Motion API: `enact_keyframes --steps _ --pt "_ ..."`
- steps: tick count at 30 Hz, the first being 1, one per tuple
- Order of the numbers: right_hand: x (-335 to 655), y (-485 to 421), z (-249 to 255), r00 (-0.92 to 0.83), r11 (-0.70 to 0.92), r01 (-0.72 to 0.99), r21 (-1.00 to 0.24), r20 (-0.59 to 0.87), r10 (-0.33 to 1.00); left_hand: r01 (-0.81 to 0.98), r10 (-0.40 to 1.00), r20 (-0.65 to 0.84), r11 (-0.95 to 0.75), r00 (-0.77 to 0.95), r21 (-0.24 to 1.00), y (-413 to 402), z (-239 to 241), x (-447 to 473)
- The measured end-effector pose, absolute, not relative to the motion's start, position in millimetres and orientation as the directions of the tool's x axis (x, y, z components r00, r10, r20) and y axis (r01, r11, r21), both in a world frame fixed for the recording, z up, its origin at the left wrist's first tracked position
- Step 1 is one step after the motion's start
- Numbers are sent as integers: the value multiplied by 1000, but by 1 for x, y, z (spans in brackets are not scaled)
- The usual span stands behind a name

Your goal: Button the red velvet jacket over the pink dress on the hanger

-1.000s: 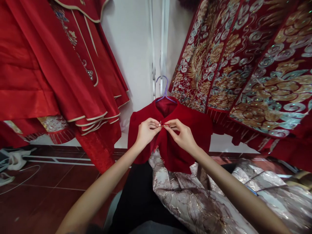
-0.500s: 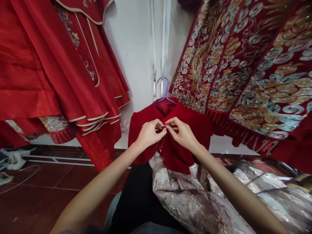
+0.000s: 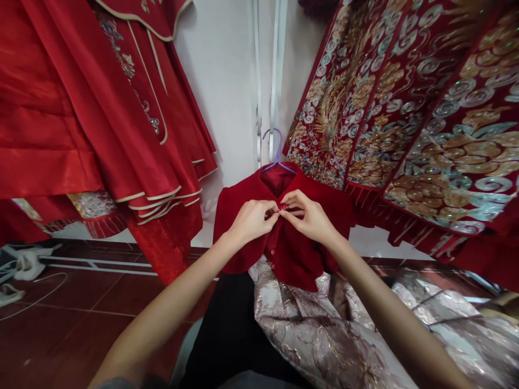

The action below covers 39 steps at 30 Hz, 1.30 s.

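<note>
A short dark red velvet jacket hangs on a purple hanger in front of me. My left hand and my right hand meet at its front opening just below the collar. Both pinch a small clasp there, fingertips touching, one hand on each front edge. A second small fastener shows lower on the front. Below the jacket spreads a silver-pink brocade skirt.
Red satin robes with cream trim hang at the left. A red panel skirt with gold and silver embroidery hangs at the right. A white wall with a metal rail is behind. The dark red tiled floor holds white cables at the far left.
Both hands have crept slightly upward along the jacket front, and the pearl clasp seen between the fingers a second ago is now almost hidden by them.
</note>
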State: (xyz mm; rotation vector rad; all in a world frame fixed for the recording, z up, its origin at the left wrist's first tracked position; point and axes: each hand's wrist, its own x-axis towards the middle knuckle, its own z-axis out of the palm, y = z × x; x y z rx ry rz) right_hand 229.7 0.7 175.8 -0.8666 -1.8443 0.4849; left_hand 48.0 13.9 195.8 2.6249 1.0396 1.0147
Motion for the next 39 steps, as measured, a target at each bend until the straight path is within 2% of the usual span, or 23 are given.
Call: enact_keyframes --steps 4,10,17,25,27,31,35,37,39 --pt "228 4 172 -225 651 329 -684 613 757 550 642 544 -759 541 349 13 194 48" --pt "227 9 166 -216 654 315 -687 619 755 601 620 574 -757 535 258 13 187 51" --pt "230 17 165 -248 669 302 -680 621 743 624 551 529 -780 646 51 21 189 52" --pt "222 22 164 -132 655 355 -667 657 742 680 538 566 -731 625 -57 26 190 53" --pt "220 26 163 -54 636 363 -681 666 744 733 599 597 -680 534 27 28 196 53" --pt "213 27 149 40 616 231 -754 639 768 724 776 510 -585 371 365 28 195 50" --pt "209 11 122 98 625 57 -779 627 773 517 831 493 -550 257 656 24 159 53" --pt "208 -3 110 80 621 65 -781 624 777 370 861 487 -504 147 780 24 137 57" --pt "206 -15 104 -34 621 150 -769 624 781 184 896 435 -445 90 877 23 121 63"
